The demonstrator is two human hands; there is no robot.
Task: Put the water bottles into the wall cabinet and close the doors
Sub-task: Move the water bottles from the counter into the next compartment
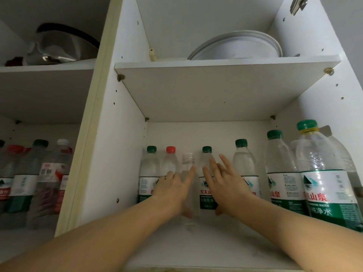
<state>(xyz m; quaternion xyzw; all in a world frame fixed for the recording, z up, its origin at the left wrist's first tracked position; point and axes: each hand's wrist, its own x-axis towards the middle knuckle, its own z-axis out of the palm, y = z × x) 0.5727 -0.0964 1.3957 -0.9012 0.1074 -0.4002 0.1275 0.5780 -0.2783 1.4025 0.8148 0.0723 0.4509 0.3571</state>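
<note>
The wall cabinet's right compartment (pixel 176 246) stands open, with a row of water bottles along its back and right side. My left hand (pixel 172 191) holds a clear, label-less bottle with a white cap (pixel 188 160), thumb low on it and index finger up its side. Just to its right, my right hand (pixel 225 185) touches a green-capped, green-labelled bottle (pixel 206 195) with straight, spread fingers. A green-capped bottle (pixel 150 167) and a red-capped one (pixel 170 161) stand to the left. Three larger green-capped bottles (pixel 243 160) (pixel 279 163) (pixel 318 163) stand to the right.
The left compartment holds several more bottles (pixel 49 173). A stack of white plates (pixel 235 46) lies on the upper right shelf and a metal pot (pixel 59 46) on the upper left. A door hinge (pixel 297 4) shows at the top right; the doors are out of view.
</note>
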